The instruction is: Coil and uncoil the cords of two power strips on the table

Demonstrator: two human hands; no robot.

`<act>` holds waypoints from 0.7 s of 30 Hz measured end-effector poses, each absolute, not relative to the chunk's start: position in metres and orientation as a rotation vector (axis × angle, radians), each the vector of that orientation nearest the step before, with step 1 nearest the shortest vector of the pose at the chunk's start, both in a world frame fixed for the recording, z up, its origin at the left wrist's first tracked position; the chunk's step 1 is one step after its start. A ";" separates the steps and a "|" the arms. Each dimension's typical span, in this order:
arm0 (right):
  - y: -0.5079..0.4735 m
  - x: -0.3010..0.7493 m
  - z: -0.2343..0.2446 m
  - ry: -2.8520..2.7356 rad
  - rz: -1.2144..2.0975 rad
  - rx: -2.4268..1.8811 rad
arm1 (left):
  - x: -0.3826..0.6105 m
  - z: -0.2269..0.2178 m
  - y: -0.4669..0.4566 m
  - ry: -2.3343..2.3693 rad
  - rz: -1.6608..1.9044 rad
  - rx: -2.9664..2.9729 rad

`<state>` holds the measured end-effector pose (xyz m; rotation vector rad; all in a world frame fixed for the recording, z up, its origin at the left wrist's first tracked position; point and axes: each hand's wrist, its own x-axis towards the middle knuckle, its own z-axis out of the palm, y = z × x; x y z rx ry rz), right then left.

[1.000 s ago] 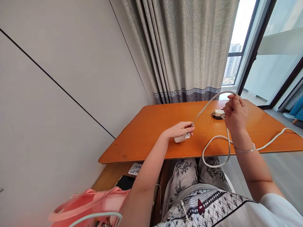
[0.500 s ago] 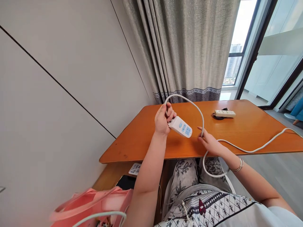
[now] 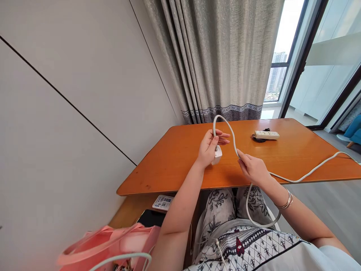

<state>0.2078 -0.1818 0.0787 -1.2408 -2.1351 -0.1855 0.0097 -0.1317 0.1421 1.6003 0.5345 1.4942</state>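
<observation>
My left hand (image 3: 209,146) pinches a white cord (image 3: 232,136) at the end where it enters a white power strip (image 3: 217,155). The strip hangs just below that hand, above the table, turned so that its socket face is mostly out of sight. From there the cord arches up and over to my right hand (image 3: 252,167), whose fingers are closed around it. Past the right hand, the cord loops down over my lap, and another stretch runs along the table's right side.
A second, cream power strip (image 3: 266,135) with a black cord lies on the orange-brown wooden table (image 3: 180,158). Lower left are a pink bag (image 3: 113,244), a black phone-like slab (image 3: 151,218) and a white printed card (image 3: 163,202). A curtain (image 3: 225,56) hangs behind the table.
My left hand has moved right and turned, swinging the strip's socket face out of view. The cord's arch has narrowed. My right hand has shifted slightly right, and its fingers have closed on the cord.
</observation>
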 end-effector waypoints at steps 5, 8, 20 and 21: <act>-0.206 0.199 0.101 -2.347 -0.223 -0.943 | 0.019 0.139 -0.139 0.540 1.394 1.794; -0.212 0.199 0.114 -2.334 -0.236 -0.717 | 0.019 0.139 -0.144 0.577 1.268 1.884; -0.175 0.217 0.155 -1.873 -0.116 -0.658 | 0.023 0.148 -0.168 0.277 0.784 1.395; -0.172 0.217 0.154 -1.869 -0.119 -0.694 | 0.023 0.148 -0.169 0.260 0.762 1.368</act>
